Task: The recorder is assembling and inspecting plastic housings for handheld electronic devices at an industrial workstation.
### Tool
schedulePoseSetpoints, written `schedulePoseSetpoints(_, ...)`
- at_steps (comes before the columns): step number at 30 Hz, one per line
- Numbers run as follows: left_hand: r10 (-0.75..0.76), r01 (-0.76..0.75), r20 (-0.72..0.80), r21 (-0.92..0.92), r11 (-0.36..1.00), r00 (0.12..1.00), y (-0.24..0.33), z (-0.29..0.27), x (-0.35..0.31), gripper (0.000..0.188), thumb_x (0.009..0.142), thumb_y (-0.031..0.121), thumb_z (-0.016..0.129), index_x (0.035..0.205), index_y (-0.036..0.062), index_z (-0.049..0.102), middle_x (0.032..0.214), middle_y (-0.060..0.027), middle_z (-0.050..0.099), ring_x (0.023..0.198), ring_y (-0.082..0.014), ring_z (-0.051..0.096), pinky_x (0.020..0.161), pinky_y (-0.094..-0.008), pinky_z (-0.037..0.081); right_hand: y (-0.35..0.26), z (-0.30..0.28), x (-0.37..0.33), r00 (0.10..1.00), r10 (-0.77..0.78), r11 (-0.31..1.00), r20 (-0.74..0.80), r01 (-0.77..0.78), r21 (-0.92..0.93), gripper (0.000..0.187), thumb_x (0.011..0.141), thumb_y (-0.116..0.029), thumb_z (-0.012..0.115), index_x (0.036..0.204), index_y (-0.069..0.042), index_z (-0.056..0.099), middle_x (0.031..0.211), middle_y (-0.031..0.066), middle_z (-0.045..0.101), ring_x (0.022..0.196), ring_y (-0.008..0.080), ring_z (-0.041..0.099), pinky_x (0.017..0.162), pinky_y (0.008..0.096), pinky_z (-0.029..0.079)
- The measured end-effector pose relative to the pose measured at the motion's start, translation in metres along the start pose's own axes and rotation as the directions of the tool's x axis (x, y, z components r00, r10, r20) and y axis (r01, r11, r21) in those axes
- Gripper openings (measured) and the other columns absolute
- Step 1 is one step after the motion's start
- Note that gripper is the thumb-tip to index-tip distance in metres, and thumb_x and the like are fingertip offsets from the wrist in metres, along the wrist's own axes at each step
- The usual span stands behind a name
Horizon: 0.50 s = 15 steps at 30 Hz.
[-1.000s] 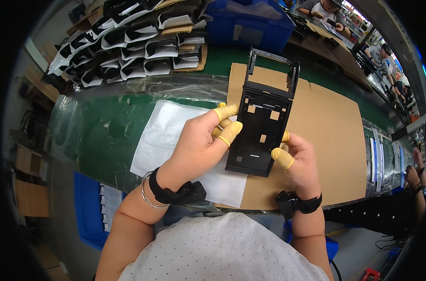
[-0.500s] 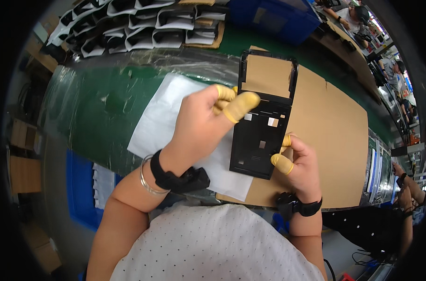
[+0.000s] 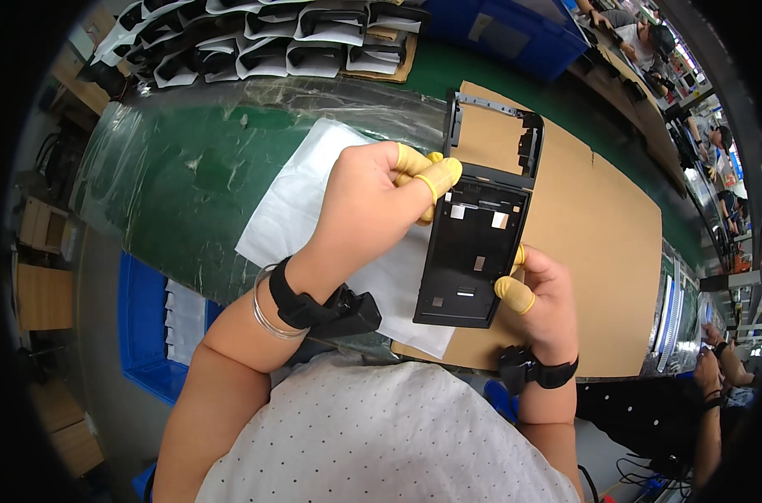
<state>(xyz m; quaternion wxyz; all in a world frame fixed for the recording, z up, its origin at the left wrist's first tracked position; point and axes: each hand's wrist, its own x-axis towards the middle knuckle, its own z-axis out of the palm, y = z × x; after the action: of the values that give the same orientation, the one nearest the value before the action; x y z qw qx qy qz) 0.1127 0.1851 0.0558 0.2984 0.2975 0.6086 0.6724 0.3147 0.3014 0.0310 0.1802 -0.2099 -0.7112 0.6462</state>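
Note:
A black plastic housing [image 3: 469, 272], long and rectangular with a large open window at its far end and several small cut-outs, is held up over the table. My left hand [image 3: 368, 193], in yellow finger cots, pinches its left edge just below the window. Lower down, my right hand [image 3: 547, 302] grips the right edge between thumb and fingers, also in yellow cots. Beneath the housing are a brown cardboard sheet [image 3: 599, 251] and, to the left, a white sheet [image 3: 293, 193] that my left forearm partly covers.
Stacked black parts in white wrapping [image 3: 314, 59] stand at the far left, beside a blue bin [image 3: 515, 38]. Another blue bin [image 3: 142, 335] sits low at the left. The green tabletop [image 3: 188, 184] stretches leftward. Other people work along the right side.
The housing has shifted slightly right and its tilt has changed, showing more of its inner edges. My left thumb has closed down onto its left edge. My right hand keeps its grip.

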Motion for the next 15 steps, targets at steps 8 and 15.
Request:
schedulePoseSetpoints(8, 0.006, -0.007, -0.010, -0.053, 0.999, 1.000, 0.001, 0.000, -0.003, 0.024, 0.087, 0.021, 0.068, 0.076, 0.0000, 0.065, 0.062, -0.0017, 0.061, 0.050, -0.0026, 0.048, 0.044, -0.0176, 0.035, -0.001, 0.002, 0.000, 0.998, 0.051, 0.997, 0.035, -0.053, 0.054, 0.019, 0.079, -0.001, 0.066, 0.098, 0.000, 0.064, 0.091, 0.0007, 0.062, 0.085, 0.0098, 0.056, 0.079, 0.0256, 0.045)
schedulePoseSetpoints(15, 0.148, -0.111, -0.057, 0.414, 0.903, 0.987, 0.000, 0.004, -0.001, 0.031, 0.079, 0.020, 0.079, 0.066, 0.0045, 0.056, 0.057, 0.0047, 0.051, 0.051, -0.0002, 0.042, 0.045, -0.0183, 0.032, -0.001, 0.002, 0.002, 0.991, -0.109, 0.970, 0.081, 0.124, -0.210, 0.018, 0.079, -0.002, 0.066, 0.097, -0.001, 0.064, 0.090, -0.0002, 0.062, 0.085, 0.0089, 0.055, 0.079, 0.0245, 0.045)
